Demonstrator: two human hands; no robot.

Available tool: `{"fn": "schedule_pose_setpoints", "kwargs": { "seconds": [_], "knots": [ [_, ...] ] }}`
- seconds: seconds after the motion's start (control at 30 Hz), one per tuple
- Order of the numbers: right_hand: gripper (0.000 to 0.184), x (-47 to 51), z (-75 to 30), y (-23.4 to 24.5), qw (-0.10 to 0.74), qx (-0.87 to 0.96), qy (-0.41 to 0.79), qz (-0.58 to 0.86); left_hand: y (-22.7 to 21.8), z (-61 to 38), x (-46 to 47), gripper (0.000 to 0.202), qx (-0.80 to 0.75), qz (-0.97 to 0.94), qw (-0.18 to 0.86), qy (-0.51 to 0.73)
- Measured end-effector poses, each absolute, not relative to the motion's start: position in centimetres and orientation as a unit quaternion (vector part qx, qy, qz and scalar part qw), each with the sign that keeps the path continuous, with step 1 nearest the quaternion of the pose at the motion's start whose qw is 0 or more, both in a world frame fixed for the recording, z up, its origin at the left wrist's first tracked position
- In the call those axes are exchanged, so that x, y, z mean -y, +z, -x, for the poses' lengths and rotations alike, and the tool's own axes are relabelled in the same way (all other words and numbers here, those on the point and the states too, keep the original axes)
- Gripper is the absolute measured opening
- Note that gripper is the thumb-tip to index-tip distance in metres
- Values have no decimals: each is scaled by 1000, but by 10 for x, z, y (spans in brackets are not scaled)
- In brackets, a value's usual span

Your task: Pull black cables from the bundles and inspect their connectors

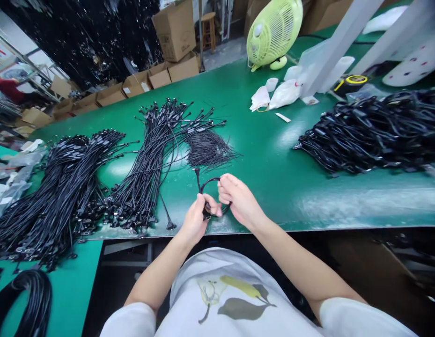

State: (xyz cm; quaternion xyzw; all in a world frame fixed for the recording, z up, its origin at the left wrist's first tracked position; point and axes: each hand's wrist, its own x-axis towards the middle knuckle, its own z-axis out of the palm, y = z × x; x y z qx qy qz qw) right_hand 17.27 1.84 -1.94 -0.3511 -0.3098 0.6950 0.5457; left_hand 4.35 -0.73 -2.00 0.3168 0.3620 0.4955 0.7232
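A black cable (210,180) is bent into a loop between my hands, above the front edge of the green table. My left hand (198,215) is closed on the left side of the loop, and one connector end sticks up past its fingers. On the loop's right side, my right hand (238,196) pinches the cable with its fingers closed. Just beyond my hands lies a pile of short black ties (208,150). Left of them, a spread bundle of black cables (150,154) with connectors at both ends rests on the table.
More cable bundles (66,178) lie farther left, and a coiled bundle (38,290) sits front left. At right is a heap of looped cables (372,133). A green fan (275,35), tape measure (356,79) and white posts (338,47) stand at the back. Cardboard boxes (136,83) line the far edge.
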Motion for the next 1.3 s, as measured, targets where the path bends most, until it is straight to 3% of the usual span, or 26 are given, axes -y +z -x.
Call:
{"fn": "schedule_pose_setpoints", "kwargs": {
  "seconds": [0.13,0.2,0.47,0.6,0.77,0.97,1.17,1.3],
  "knots": [
    [39,-18,-181,-11,423,236,838,250,-17,-40,13,29,-353,-195,725,558],
    [40,-15,-181,-9,409,232,853,226,-9,-35,15,25,-332,-175,740,558],
    [56,-6,-157,-6,592,230,717,287,-9,-38,23,36,-353,-201,756,512],
    [54,-8,-156,-3,578,260,712,302,-9,-39,23,29,-343,-153,747,549],
    [53,-11,-164,3,535,250,760,271,-13,-35,31,39,-337,-300,762,464],
    [46,0,-163,5,559,320,709,286,-26,-31,37,45,-372,-442,716,392],
    [40,-3,-158,-3,598,321,646,349,-30,-27,27,29,-393,-565,664,292],
    [28,-9,-156,-4,592,322,660,332,-27,-28,24,24,-404,-562,627,357]
  ]
}}
